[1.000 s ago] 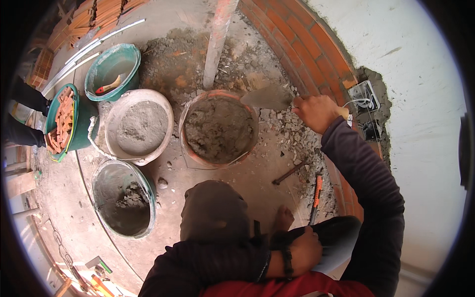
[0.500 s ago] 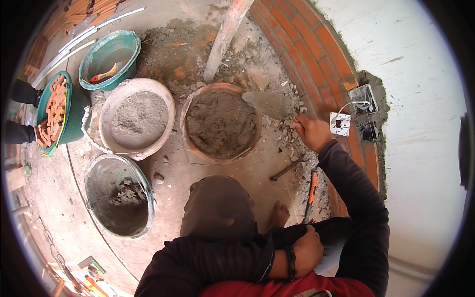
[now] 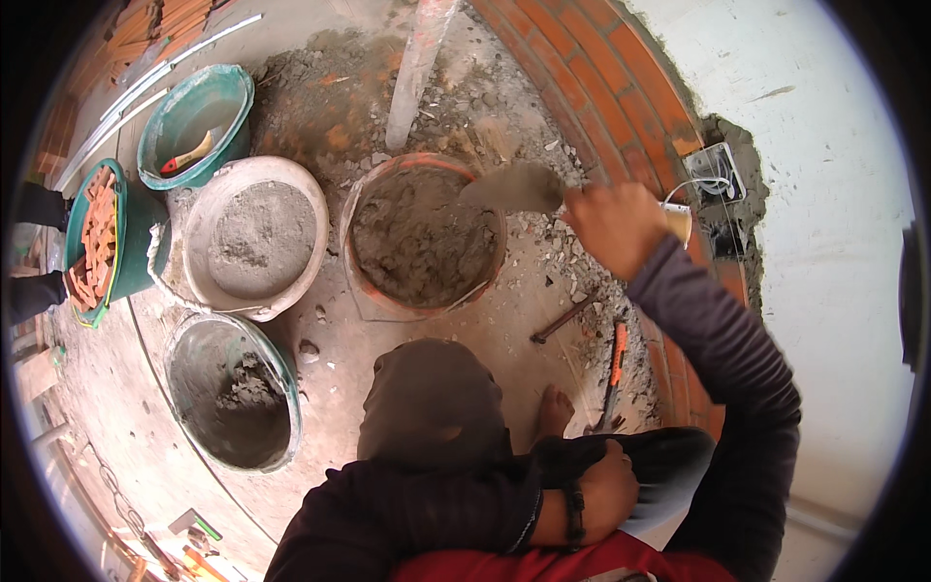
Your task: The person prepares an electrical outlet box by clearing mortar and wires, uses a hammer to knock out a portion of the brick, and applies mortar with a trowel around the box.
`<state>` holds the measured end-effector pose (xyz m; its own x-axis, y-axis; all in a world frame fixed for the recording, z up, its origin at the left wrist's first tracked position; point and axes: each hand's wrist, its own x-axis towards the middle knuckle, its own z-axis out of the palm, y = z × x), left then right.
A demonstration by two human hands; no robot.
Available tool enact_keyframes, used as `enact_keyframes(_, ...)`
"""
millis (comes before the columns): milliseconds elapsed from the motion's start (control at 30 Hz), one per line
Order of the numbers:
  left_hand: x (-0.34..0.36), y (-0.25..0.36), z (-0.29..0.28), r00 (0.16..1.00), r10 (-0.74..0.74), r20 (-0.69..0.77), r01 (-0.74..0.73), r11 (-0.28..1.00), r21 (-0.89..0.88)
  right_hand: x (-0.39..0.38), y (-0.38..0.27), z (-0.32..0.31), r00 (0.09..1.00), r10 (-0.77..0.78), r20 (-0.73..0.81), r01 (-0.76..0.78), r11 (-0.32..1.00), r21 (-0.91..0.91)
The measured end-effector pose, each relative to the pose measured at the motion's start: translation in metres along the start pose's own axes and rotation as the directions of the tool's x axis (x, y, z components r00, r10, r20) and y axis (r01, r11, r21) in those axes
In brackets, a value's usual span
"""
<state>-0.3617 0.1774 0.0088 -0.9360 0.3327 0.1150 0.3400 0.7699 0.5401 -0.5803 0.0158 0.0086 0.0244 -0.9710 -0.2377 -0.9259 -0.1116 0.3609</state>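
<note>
My right hand [image 3: 621,228] is closed around the handle of a trowel [image 3: 516,189]. The grey, slightly blurred blade points left, its tip over the right rim of a round tub [image 3: 361,283] of wet grey mortar [image 3: 422,233]. A metal electrical box [image 3: 716,175] is set in the wall just right of this hand, with a white cable running to a switch plate [image 3: 678,223] partly behind the wrist. My left hand [image 3: 603,490], with a dark band at the wrist, rests on my dark-trousered leg near the lower edge. Its fingertips are hidden.
An orange-handled tool [image 3: 617,364] and a rusty metal bar [image 3: 564,320] lie near my bare foot [image 3: 554,412]. Left stand a pale tub [image 3: 315,209] of grey powder, green tubs [image 3: 291,407] and a bucket of brick pieces [image 3: 95,233]. A post [image 3: 419,78] rises behind; the brick wall [image 3: 621,87] curves right.
My right hand has risen and turned, bringing the trowel blade slightly left, toward the mortar tub. The view has shifted a little. My left hand stays on the leg.
</note>
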Motion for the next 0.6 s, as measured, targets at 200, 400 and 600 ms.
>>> enact_keyframes(200,0.013,0.004,0.012,0.999,0.022,-0.037,-0.023,0.999,-0.029,0.054,-0.051,-0.066,0.990,-0.108,0.086,0.135,0.892,-0.432)
enact_keyframes(400,0.005,-0.002,-0.010,0.998,-0.008,-0.066,0.005,0.998,-0.055,0.052,-0.060,-0.078,0.895,-0.287,0.340,0.362,0.914,-0.181)
enact_keyframes(600,0.012,0.004,0.002,0.999,-0.005,-0.050,0.001,0.997,-0.083,0.064,-0.042,-0.076,0.967,-0.252,-0.027,0.230,0.917,-0.324)
